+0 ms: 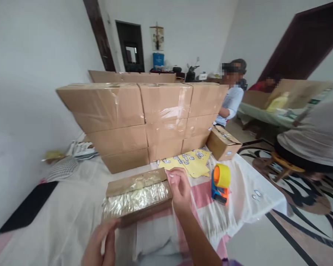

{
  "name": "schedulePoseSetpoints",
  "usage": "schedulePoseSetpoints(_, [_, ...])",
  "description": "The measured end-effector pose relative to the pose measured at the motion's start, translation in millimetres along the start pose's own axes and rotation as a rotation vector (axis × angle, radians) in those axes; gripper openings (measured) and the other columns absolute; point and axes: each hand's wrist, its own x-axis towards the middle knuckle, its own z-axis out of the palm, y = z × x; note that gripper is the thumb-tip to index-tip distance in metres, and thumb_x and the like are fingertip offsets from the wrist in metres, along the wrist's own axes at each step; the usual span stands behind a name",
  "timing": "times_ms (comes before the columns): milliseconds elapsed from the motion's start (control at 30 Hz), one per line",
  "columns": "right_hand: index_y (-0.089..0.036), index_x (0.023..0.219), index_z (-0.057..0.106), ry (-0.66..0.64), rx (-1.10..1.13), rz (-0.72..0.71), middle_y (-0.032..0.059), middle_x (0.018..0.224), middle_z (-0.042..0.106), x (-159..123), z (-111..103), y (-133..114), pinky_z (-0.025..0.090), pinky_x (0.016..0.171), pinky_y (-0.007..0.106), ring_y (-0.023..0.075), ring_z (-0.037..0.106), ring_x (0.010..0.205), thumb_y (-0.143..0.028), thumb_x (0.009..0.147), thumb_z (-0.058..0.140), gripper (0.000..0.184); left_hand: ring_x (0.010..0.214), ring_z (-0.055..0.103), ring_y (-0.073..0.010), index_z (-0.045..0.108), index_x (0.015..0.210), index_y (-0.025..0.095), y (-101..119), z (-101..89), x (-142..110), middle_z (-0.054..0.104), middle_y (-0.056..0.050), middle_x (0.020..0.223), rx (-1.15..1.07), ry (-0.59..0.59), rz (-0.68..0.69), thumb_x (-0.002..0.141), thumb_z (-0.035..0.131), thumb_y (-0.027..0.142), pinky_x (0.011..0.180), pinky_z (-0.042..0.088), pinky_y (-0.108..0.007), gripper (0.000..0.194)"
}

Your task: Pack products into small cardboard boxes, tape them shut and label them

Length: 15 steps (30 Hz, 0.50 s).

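Note:
A long cardboard box (138,186) lies in front of me, with shiny clear tape across its top. My right hand (180,188) is at its right end, thumb and fingers drawn together against the corner; anything pinched there is too small to make out. Around the near left corner is my left hand (101,242), fingers curved and thumb apart, slightly blurred. Right of the box stands a blue and orange tape dispenser (219,194) with a yellow tape roll (222,175). Yellow sheets (192,162) bearing small labels lie behind my right hand.
Taped cartons (144,118) form a stacked wall behind the box. Another carton (224,143) sits at the table's right edge. On the left lies a black flat object (27,205). A co-worker (231,98) stands behind the stack; another person (316,133) sits at right.

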Motion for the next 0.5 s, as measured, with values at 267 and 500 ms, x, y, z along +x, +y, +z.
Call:
schedulePoseSetpoints(267, [-0.025, 0.145, 0.047, -0.332, 0.226, 0.240, 0.0121, 0.149, 0.053, -37.1, -1.4, 79.0, 0.043, 0.115, 0.049, 0.0287, 0.053, 0.137, -0.047, 0.100, 0.052, 0.051, 0.127, 0.056, -0.0358, 0.066, 0.120, 0.020, -10.9, 9.7, 64.8, 0.059, -0.017, 0.135, 0.197, 0.276, -0.005, 0.088, 0.067, 0.047, 0.116, 0.036, -0.058, 0.042])
schedulePoseSetpoints(500, [-0.025, 0.150, 0.044, -0.461, 0.246, 0.297, 0.0113, 0.153, 0.053, -31.7, -8.2, 65.9, 0.041, 0.120, 0.047, 0.0274, 0.050, 0.143, -0.045, 0.100, 0.053, 0.055, 0.129, 0.057, -0.0355, 0.057, 0.136, 0.022, -21.3, 18.7, 35.1, 0.059, -0.013, 0.139, -0.077, 0.292, -0.405, 0.078, 0.071, 0.062, 0.113, 0.045, -0.053, 0.072])
